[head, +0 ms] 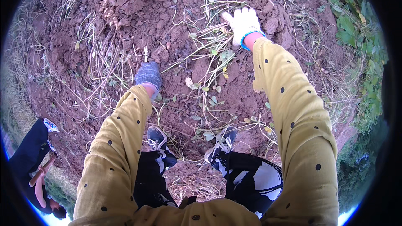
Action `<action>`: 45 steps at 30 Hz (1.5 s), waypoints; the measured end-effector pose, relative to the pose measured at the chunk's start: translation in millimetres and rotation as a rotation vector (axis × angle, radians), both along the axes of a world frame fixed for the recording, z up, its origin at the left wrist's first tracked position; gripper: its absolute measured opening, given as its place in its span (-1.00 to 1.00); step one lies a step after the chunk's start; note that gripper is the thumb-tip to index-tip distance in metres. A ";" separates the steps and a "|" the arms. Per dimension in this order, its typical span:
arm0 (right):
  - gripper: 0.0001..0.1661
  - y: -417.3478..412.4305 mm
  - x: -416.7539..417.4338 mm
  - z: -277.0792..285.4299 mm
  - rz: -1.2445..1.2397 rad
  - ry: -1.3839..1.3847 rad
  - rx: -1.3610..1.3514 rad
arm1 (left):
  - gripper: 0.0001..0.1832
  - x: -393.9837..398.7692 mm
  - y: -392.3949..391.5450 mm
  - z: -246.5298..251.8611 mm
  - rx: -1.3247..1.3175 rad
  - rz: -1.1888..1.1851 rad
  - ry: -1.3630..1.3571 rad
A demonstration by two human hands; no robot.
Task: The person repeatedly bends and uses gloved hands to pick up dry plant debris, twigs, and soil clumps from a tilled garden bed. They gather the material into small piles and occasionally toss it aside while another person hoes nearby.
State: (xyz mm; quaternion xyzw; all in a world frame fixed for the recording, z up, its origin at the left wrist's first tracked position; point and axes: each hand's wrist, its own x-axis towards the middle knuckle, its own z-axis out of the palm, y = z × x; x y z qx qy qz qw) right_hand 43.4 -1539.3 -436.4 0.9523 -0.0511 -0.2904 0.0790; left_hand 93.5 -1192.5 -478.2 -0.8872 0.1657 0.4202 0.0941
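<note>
My left hand (148, 74), in a grey knit glove, is low over the reddish soil with its fingers curled. A short pale stub (145, 53) shows just beyond the fingers; whether the hand grips it I cannot tell. To the right, my right hand (246, 23) wears a white glove with a blue cuff. Its thumb is spread from the fingers, and it rests palm down at the edge of a bundle of uprooted green stalks (216, 34). The fingertips are partly hidden. Beyond the left hand lies a soil-covered clump that looks like peanut pods (110, 14).
Dry stems (105, 59) are strewn left of my left hand. My shoes (157, 138) stand on the soil below. At the far left another person (34, 153) in dark clothes holds a wooden handle (41, 172). Leafy green plants (355, 34) border the right side.
</note>
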 end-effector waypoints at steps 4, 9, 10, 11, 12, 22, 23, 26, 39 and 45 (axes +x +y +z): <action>0.29 -4.6 0.8 2.8 0.019 0.013 0.031 | -0.38 7.2 -13.7 24.3 0.049 -0.034 0.088; -0.37 -10.6 -22.1 20.9 0.104 -0.094 0.114 | -0.24 5.3 -10.1 21.2 0.007 -0.106 0.047; -0.50 -10.3 -29.2 19.8 0.086 -0.133 0.102 | -0.22 3.3 -7.5 21.3 -0.003 -0.122 0.040; -0.63 -12.8 -37.0 18.9 0.071 -0.171 0.088 | -0.20 4.7 -8.7 21.2 -0.015 -0.135 0.034; -0.79 -9.6 -45.2 21.2 0.087 -0.258 0.090 | -0.13 8.6 -3.6 11.6 0.016 -0.153 0.063; -0.58 5.5 -193.2 120.8 -0.119 -0.638 0.134 | -0.28 2.0 -0.3 10.6 -0.040 -0.167 -0.012; -0.54 17.8 -204.3 138.4 -0.206 -0.649 0.193 | -0.28 3.1 3.2 8.5 -0.030 -0.177 0.002; -0.68 32.7 -243.2 130.5 -0.597 -0.900 0.449 | -0.28 3.1 9.7 0.3 -0.039 -0.156 -0.059; -0.69 -34.3 -234.8 173.4 -1.068 -1.435 0.833 | -0.22 9.3 7.8 6.0 -0.189 -0.251 0.054; -0.53 12.0 -189.6 172.6 -0.722 -1.191 0.621 | -0.26 41.1 48.7 -5.0 -0.373 -0.012 0.240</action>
